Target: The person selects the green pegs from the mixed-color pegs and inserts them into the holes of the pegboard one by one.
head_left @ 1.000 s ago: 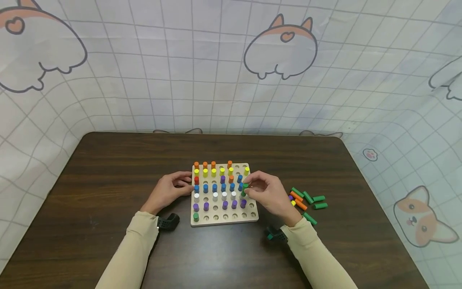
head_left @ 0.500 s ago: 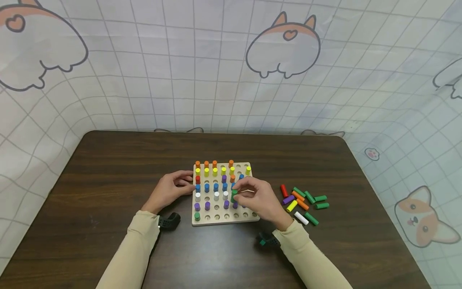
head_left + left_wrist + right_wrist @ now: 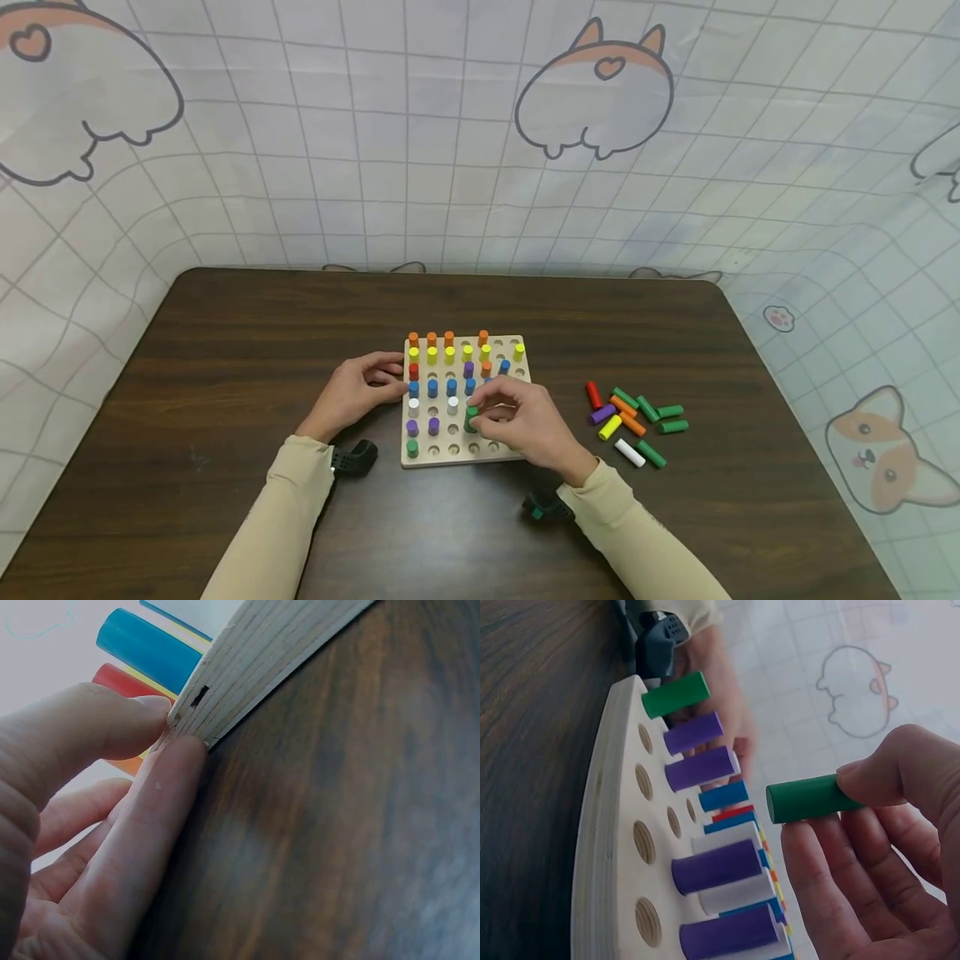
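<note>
We could not see the wooden pegboard's [image 3: 427, 457] right front corner or its purple pegs there; the right hand [image 3: 525, 423] covered them. The left wrist view cropped the pegboard.

Green cylindrical peg [image 3: 810, 798], pinched upright above wooden pegboard [image 3: 517, 451], over its near rows

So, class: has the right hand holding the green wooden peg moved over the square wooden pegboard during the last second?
Yes. The right hand has carried the green wooden peg leftward and nearer the person across the square wooden pegboard, from its right columns to its middle.
</note>
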{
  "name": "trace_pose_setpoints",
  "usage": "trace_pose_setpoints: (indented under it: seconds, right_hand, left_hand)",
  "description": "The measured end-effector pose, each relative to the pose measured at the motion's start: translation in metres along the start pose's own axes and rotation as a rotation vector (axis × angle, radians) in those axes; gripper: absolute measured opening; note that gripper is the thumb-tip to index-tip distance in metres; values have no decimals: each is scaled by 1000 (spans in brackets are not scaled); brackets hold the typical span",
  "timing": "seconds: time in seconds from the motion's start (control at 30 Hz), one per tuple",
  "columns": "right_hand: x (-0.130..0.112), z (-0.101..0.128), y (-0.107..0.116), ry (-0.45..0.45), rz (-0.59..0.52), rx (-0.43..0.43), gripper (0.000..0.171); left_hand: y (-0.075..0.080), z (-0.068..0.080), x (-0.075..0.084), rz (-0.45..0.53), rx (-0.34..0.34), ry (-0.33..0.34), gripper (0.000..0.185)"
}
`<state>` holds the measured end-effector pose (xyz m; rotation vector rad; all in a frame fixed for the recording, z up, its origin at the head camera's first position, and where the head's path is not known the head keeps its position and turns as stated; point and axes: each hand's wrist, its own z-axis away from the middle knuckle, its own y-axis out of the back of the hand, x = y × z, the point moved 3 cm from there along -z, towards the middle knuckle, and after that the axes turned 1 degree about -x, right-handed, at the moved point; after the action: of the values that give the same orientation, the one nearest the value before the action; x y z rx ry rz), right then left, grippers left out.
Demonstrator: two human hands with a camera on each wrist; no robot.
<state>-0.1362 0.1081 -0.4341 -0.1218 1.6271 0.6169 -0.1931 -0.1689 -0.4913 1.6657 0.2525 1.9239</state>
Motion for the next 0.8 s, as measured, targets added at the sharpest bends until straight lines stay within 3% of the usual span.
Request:
trace_pose_setpoints:
  seconds: [0.8]
  right_hand:
    - [0, 1, -34, 46, 19, -88, 17]
  left_hand:
    - [0, 1, 2, 13, 4, -4, 59]
